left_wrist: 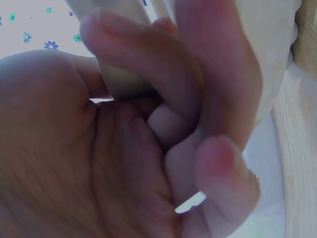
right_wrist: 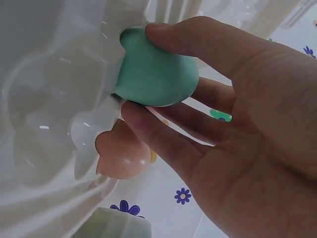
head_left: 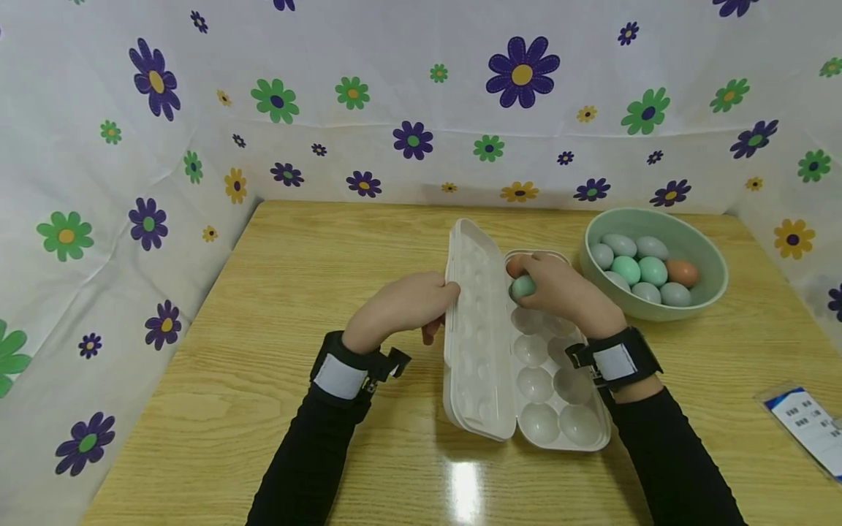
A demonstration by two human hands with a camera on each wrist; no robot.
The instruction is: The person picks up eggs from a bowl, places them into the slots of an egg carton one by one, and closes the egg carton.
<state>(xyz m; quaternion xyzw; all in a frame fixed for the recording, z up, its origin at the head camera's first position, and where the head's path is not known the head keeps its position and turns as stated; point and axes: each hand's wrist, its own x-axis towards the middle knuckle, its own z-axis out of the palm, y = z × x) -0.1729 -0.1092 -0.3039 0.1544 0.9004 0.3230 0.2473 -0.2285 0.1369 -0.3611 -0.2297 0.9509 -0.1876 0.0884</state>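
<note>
A white plastic egg box (head_left: 536, 383) lies unfolded on the table, its lid (head_left: 483, 343) tilted up on the left side. My left hand (head_left: 411, 301) grips the outer edge of that lid; close up, its curled fingers (left_wrist: 148, 54) hide most of the contact. Between thumb and fingers, my right hand (head_left: 566, 288) pinches a green egg (right_wrist: 156, 72) at a cup near the far end. Just beyond it a brown egg (right_wrist: 124, 153) sits in another cup. Nearer cups of the box hold nothing.
A pale green bowl (head_left: 713, 274) stands at the back right with several grey, green and brown eggs. Farther right lies a printed card (head_left: 805, 424) in a clear sleeve. Flower-patterned cloth (head_left: 395, 88) hangs behind the wooden table (head_left: 263, 365).
</note>
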